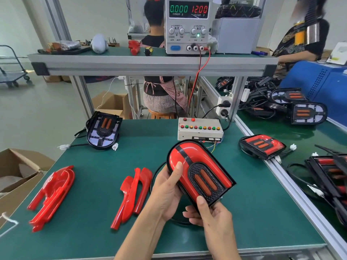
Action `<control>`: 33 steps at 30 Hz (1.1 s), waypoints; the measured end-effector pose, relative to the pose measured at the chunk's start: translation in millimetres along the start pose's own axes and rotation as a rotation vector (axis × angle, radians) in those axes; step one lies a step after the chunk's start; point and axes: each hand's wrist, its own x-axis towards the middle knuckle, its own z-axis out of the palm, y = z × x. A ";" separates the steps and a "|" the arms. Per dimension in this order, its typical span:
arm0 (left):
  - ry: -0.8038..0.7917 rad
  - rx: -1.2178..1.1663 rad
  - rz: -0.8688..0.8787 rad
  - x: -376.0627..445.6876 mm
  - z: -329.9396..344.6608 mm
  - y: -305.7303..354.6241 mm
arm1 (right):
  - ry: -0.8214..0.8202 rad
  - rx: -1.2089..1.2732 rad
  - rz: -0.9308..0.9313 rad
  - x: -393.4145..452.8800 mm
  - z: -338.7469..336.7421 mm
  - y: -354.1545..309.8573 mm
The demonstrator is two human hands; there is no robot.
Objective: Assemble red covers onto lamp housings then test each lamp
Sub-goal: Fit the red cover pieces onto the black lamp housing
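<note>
I hold a lamp [199, 171] with its red cover fitted, tilted above the green mat. My left hand [167, 190] grips its left side, thumb pressed on the red cover. My right hand [210, 214] holds the lower end, thumb on the black rim. Loose red covers lie in two piles, one [50, 194] at the left and one [134, 192] in the middle. A bare black lamp housing [103, 130] with wires lies at the far left of the mat. A covered lamp [262, 145] rests at the right edge.
A test box [200, 130] with coloured buttons stands behind the held lamp. A power supply [187, 25] on the shelf reads 0.000 and 12.00. More housings [298, 106] are piled at the right. A cardboard box [18, 173] is at the left. People are beyond the bench.
</note>
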 end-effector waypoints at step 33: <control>0.245 -0.017 -0.070 4.3 12.7 11.5 | 0.013 0.005 -0.034 1.6 -4.1 5.2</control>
